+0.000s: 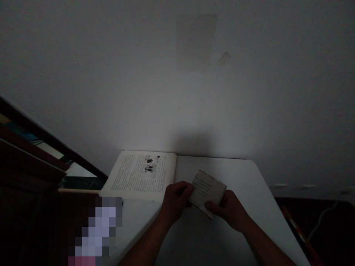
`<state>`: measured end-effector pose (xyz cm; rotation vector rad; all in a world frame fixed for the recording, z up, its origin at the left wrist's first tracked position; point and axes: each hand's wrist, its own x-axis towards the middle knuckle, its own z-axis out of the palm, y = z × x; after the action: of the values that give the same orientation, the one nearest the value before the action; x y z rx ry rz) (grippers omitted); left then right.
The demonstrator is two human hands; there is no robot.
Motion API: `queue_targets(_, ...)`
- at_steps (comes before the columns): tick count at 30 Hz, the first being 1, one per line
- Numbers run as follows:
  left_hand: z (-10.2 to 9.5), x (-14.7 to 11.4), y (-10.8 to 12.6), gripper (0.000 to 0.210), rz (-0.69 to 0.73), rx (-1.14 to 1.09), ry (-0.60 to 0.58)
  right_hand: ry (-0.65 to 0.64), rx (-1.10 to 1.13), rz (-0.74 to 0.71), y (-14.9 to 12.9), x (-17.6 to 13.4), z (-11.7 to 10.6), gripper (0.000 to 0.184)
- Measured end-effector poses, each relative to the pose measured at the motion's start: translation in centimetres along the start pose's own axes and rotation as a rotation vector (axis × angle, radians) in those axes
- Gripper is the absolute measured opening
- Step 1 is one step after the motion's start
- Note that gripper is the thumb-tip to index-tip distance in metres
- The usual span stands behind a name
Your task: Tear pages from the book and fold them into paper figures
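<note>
A folded piece of printed paper (208,190) is held tilted above the white table (238,173), with lines of text on the side facing me. My left hand (177,197) pinches its left edge between thumb and fingers. At the lower right side, my right hand (229,208) grips it, the thumb lying on the front and the fingers behind. Left of my hands, a book (133,171) with printed text and a small black picture lies on the table. The room is dim, so the paper's fold layers are hard to make out.
Behind the table rises a pale wall (138,92) with a faded patch (196,42). A dark slanted rail (55,140) stands at the left. A blurred-out pixelated area (97,229) covers something by the table's left edge. A pale cable (321,218) hangs at the right.
</note>
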<state>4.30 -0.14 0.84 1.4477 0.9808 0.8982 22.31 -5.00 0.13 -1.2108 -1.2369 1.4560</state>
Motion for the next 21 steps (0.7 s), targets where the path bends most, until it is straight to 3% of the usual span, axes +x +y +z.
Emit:
queue_targets(10, -0.35, 0.20, -0.12, 0.025, -0.012, -0.007, -0.012, -0.093, -0.063, 0.010, -0.12, -0.41, -0.38, 0.032)
queue_targets(14, -0.43, 0.35, -0.47, 0.027, -0.008, 0.021, 0.050, -0.027, 0.023, -0.030, 0.03, -0.20, -0.52, 0.030)
queue_targets(21, -0.21, 0.42, -0.79, 0.029, -0.032, -0.098, 0.022, 0.009, 0.064, -0.049, 0.14, -0.10, -0.71, 0.029)
